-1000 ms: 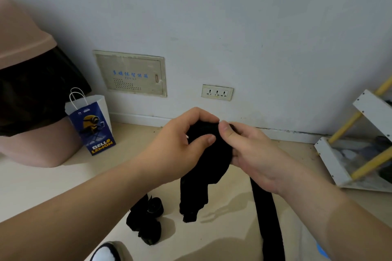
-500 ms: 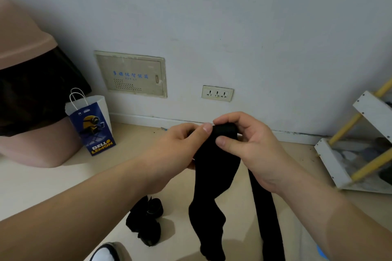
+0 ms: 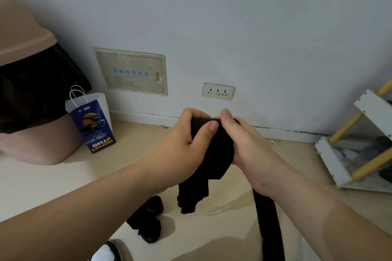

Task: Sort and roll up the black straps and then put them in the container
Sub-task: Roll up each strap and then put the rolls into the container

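Black strap (image 3: 214,154) pinched between both hands, tail dangling.

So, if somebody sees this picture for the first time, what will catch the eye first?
First, the two hands in the middle: the left hand and the right hand both grip a black strap, whose loose end hangs down. Next, the blue paper bag by the wall at left, and the rolled straps on the floor below the hands.
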Demonstrator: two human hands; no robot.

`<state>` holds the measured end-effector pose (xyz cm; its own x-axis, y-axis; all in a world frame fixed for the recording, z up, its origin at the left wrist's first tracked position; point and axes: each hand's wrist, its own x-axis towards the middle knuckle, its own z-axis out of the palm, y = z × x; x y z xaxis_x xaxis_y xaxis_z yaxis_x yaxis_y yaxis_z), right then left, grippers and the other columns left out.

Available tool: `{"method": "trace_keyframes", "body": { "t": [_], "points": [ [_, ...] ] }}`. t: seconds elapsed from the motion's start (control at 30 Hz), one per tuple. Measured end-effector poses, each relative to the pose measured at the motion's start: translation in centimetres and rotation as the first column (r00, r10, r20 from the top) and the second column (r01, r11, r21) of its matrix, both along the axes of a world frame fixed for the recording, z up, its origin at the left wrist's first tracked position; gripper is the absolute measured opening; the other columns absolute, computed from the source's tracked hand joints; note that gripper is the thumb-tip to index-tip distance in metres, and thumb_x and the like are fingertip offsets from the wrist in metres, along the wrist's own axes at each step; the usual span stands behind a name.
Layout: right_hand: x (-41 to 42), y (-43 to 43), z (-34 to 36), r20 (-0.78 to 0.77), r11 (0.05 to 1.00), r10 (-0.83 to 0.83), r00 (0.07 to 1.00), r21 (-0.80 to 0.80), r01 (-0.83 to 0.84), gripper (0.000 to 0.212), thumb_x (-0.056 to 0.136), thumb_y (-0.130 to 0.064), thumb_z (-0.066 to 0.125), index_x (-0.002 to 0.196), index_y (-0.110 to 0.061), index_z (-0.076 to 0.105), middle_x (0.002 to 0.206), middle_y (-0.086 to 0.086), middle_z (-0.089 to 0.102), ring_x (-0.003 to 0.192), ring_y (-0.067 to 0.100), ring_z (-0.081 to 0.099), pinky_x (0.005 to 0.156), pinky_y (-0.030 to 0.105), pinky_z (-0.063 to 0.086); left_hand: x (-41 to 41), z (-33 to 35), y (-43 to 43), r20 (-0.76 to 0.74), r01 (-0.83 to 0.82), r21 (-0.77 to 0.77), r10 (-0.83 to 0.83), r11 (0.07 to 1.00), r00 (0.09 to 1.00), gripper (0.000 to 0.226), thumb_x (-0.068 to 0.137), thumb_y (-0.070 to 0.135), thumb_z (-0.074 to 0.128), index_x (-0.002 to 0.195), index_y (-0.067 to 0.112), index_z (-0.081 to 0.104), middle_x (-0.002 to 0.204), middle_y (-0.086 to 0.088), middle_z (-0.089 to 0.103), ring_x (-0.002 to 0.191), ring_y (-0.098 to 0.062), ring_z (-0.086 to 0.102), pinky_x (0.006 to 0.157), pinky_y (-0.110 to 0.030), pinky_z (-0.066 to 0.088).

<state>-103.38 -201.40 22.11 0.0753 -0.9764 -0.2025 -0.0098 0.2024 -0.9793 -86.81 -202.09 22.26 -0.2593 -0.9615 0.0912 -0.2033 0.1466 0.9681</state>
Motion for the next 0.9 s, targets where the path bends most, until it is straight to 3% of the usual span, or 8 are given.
{"method": "trace_keyframes", "body": {
  "t": [0.2, 0.33, 0.4, 0.53, 0.63, 0.73, 0.8, 0.9],
  "points": [
    [-0.1, 0.4, -0.5, 0.001, 0.999, 0.035, 0.999, 0.035, -0.035, 0.066, 0.083, -0.078, 0.055, 0.121, -0.026, 0.071, 0.118, 0.003, 0.079, 0.116, 0.023, 0.074, 0.112, 0.056, 0.049, 0.1, -0.5, 0.2, 0.088, 0.051, -0.047, -0.047, 0.998, 0.995, 0.018, 0.107, 0.037, 0.05, 0.119, 0.024, 0.048, 0.078, 0.007, 0.06, 0.053, 0.002, 0.056, 0.052, -0.018, 0.044],
    [-0.4, -0.1, -0.9, -0.096, 0.987, 0.137, 0.986, 0.101, -0.127, 0.089, 0.075, -0.096, 0.045, 0.132, -0.031, 0.066, 0.126, 0.0, 0.076, 0.116, 0.023, 0.074, 0.106, 0.055, 0.054, 0.8, -0.3, -0.1, 0.174, 0.053, -0.101, -0.035, 0.993, 0.984, 0.012, 0.106, 0.033, 0.055, 0.116, 0.027, 0.053, 0.082, 0.007, 0.063, 0.063, 0.0, 0.058, 0.057, -0.019, 0.047],
    [-0.8, -0.5, -0.6, -0.169, 0.986, 0.153, 0.974, 0.087, -0.14, 0.088, 0.076, -0.099, 0.039, 0.129, -0.035, 0.067, 0.125, -0.002, 0.076, 0.114, 0.022, 0.075, 0.102, 0.053, 0.057, 1.2, -0.3, -0.5, 0.175, 0.066, -0.115, -0.045, 0.991, 0.984, 0.012, 0.105, 0.034, 0.057, 0.117, 0.033, 0.054, 0.089, 0.01, 0.066, 0.077, 0.001, 0.064, 0.067, -0.021, 0.052],
    [-1.5, -0.7, 0.5, -0.139, 0.994, 0.107, 0.985, 0.003, -0.108, 0.046, 0.102, -0.064, 0.055, 0.112, -0.022, 0.072, 0.105, 0.005, 0.076, 0.095, 0.021, 0.074, 0.086, 0.043, 0.06, 1.5, -0.4, -0.9, 0.194, 0.127, -0.186, -0.091, 0.974, 0.977, 0.027, 0.1, 0.026, 0.062, 0.122, 0.039, 0.055, 0.105, 0.025, 0.066, 0.103, -0.001, 0.065, 0.087, -0.023, 0.053],
    [-1.4, -0.5, 0.7, 0.028, 0.997, 0.079, 0.997, -0.028, -0.078, 0.011, 0.1, -0.033, 0.072, 0.104, -0.023, 0.073, 0.103, 0.012, 0.072, 0.091, 0.026, 0.07, 0.084, 0.045, 0.058, 1.5, -0.2, -0.9, 0.14, 0.081, -0.173, -0.057, 0.982, 0.989, 0.034, 0.095, 0.022, 0.07, 0.122, 0.04, 0.06, 0.11, 0.023, 0.067, 0.106, -0.006, 0.067, 0.085, -0.032, 0.06],
    [-1.5, -0.5, 0.2, 0.173, 0.999, 0.032, 0.984, -0.035, -0.026, 0.017, 0.09, -0.023, 0.077, 0.107, -0.021, 0.073, 0.114, 0.022, 0.072, 0.098, 0.034, 0.072, 0.095, 0.053, 0.059, 1.2, 0.0, -0.6, -0.01, 0.034, 0.007, -0.034, 0.999, 0.999, 0.036, 0.09, 0.027, 0.079, 0.12, 0.038, 0.061, 0.109, 0.015, 0.071, 0.098, -0.014, 0.075, 0.082, -0.039, 0.065],
    [-1.6, -0.4, 0.2, 0.185, 0.997, 0.022, 0.983, -0.072, -0.009, 0.019, 0.088, -0.017, 0.078, 0.106, -0.023, 0.075, 0.113, 0.02, 0.072, 0.097, 0.03, 0.073, 0.087, 0.045, 0.062, 0.7, 0.1, -0.2, -0.077, 0.074, 0.15, -0.063, 0.986, 0.995, 0.037, 0.092, 0.033, 0.078, 0.125, 0.033, 0.062, 0.114, 0.008, 0.076, 0.101, -0.013, 0.076, 0.089, -0.038, 0.062],
    [-1.9, -0.4, 0.4, 0.173, 0.991, 0.021, 0.985, -0.135, 0.002, 0.027, 0.083, -0.005, 0.08, 0.1, -0.025, 0.078, 0.103, 0.01, 0.073, 0.093, 0.023, 0.071, 0.079, 0.033, 0.06, 0.4, 0.6, 0.1, -0.18, 0.173, 0.306, -0.121, 0.936, 0.976, 0.035, 0.1, 0.037, 0.07, 0.132, 0.027, 0.063, 0.12, 0.0, 0.077, 0.111, -0.018, 0.075, 0.102, -0.05, 0.058]
  ]
}}
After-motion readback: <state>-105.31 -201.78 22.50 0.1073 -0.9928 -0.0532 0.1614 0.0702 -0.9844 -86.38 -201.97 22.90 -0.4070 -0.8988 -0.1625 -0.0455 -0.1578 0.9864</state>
